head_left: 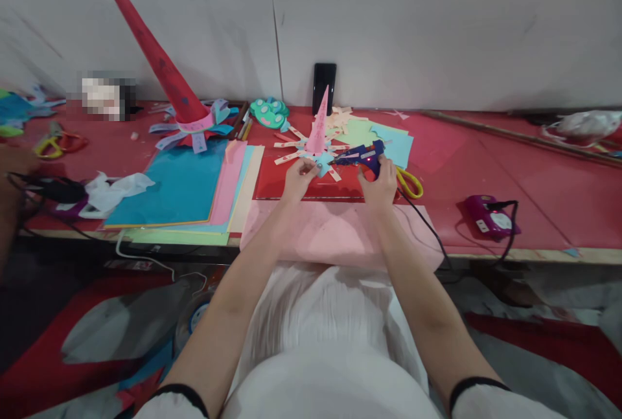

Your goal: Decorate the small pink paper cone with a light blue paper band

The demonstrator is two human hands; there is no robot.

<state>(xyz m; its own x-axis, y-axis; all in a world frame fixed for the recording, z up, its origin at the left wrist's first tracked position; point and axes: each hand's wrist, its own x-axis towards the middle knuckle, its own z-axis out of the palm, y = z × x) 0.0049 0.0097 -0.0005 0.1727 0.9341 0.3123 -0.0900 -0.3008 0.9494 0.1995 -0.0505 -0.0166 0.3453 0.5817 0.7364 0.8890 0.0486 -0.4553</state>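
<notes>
A small pink paper cone [318, 131] stands upright, with pale printed strips [290, 156] spreading out around its base. Beside the base, my left hand [300, 179] pinches the edge of a light blue paper piece [323, 164]. My right hand [381, 182] is wrapped round the handle of a dark blue glue gun [362, 156]. Its nozzle points left and is at the blue piece; whether it touches is too small to tell. Under the cone lies a red, flat item [272, 179], and a pink sheet [335, 228] hangs at the table's front edge.
Coloured paper [170, 182] and a tall red cone [160, 63] are on the left. A phone [324, 85] leans on the wall. Yellow-handled scissors [411, 184] lie near my right hand. The gun's cable passes a purple socket box [490, 215]. Another person's arm [12, 192] shows far left.
</notes>
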